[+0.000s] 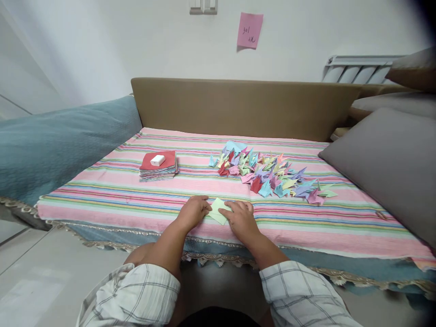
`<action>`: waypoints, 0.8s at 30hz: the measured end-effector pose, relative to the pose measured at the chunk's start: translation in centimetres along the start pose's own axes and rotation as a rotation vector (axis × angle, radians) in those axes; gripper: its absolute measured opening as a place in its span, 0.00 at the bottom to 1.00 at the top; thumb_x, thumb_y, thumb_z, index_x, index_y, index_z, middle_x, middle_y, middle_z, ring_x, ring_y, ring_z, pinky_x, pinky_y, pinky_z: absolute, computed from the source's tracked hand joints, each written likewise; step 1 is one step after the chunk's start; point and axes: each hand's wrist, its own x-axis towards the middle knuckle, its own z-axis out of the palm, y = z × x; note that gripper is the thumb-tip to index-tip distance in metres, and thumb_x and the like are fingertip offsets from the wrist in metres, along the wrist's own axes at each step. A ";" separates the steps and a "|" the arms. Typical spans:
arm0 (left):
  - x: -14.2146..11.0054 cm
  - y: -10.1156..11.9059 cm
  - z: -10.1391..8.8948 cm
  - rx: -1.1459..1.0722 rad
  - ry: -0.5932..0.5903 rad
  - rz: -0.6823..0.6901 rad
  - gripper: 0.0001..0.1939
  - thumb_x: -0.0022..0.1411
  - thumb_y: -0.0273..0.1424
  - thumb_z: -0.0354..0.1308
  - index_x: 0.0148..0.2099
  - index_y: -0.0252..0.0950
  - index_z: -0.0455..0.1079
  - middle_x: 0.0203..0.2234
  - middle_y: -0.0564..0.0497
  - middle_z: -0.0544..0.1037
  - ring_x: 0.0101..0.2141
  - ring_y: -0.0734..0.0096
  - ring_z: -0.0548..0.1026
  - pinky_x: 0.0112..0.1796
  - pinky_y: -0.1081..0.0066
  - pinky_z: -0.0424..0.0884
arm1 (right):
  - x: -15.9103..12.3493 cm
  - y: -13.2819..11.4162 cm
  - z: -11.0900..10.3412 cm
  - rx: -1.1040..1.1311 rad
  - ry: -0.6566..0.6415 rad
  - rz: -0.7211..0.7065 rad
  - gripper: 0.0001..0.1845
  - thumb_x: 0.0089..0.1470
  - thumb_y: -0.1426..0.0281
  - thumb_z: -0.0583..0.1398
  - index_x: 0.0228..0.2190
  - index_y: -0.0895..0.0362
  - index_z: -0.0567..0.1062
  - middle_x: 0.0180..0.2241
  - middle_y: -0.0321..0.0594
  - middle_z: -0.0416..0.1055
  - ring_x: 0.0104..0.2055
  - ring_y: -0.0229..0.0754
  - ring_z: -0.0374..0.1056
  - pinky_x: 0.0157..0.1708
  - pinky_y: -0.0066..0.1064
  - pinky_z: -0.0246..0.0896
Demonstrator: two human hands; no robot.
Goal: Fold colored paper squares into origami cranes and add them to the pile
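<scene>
A small light green square of origami paper (218, 214) lies near the sofa's front edge, one corner pointing away from me. My left hand (194, 212) is closed at its left corner, thumb and fingertips together on the paper. From the other side, my right hand (241, 219) grips the right corner, with a thumb and finger laid over the paper. Beyond my right hand spreads a pile of folded paper cranes (264, 172) in many colours. A stack of square paper (158, 173), red on top, sits to the left with a small white box (157, 160) on it.
A striped cloth (112, 188) covers the seat. The brown backrest (238, 109) rises behind it, and a blue-covered armrest (68, 141) bounds the left. Grey cushions (384, 159) lean at the right, near a small brown object (381, 215). A pink note (250, 31) hangs on the wall.
</scene>
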 end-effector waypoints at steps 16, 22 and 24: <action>-0.4 -0.2 -0.3 0.081 -0.011 0.061 0.16 0.50 0.21 0.56 0.40 0.40 0.76 0.52 0.46 0.69 0.52 0.59 0.67 0.52 0.61 0.62 | -0.2 -0.6 -0.8 0.095 0.040 -0.023 0.13 0.55 0.69 0.55 0.40 0.44 0.75 0.49 0.36 0.68 0.50 0.44 0.57 0.50 0.42 0.39; -0.4 0.0 -0.2 0.088 -0.023 0.061 0.16 0.49 0.20 0.55 0.38 0.40 0.76 0.53 0.47 0.69 0.52 0.58 0.67 0.52 0.60 0.61 | -0.2 -0.5 -0.8 0.117 0.039 -0.031 0.12 0.54 0.68 0.57 0.39 0.43 0.75 0.49 0.35 0.68 0.50 0.44 0.58 0.51 0.42 0.39; -0.3 0.1 -0.4 0.077 -0.028 0.043 0.15 0.48 0.21 0.55 0.36 0.39 0.77 0.52 0.46 0.70 0.52 0.58 0.66 0.52 0.61 0.62 | -0.2 -0.4 -0.7 0.118 0.044 -0.031 0.12 0.54 0.68 0.56 0.39 0.42 0.75 0.49 0.35 0.68 0.50 0.43 0.58 0.51 0.42 0.39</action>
